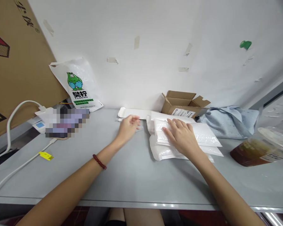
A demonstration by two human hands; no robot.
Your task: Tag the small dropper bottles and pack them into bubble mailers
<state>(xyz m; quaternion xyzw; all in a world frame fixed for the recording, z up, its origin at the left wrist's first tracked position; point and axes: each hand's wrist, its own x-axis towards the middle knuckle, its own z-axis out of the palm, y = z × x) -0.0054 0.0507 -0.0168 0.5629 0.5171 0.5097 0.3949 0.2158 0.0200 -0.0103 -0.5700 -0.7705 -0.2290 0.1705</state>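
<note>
My right hand (180,133) lies with fingers stretched out on top of a stack of white bubble mailers (208,133). The mailers overlap unevenly and some edges stick out below. To their left, my left hand (127,128) hovers near the tabletop, fingers loosely curled and apart, with nothing visible in them. Behind it is a flat white package (141,113) against the wall. A small thin piece by the left fingertips is too unclear to name.
An open cardboard box (179,105), a light blue cloth bag (231,121) and a cup of brown drink (252,150) stand right. Left are a printed white plastic bag (79,84), a blurred-out device (67,122), a white cable (21,168) and a large carton (21,72).
</note>
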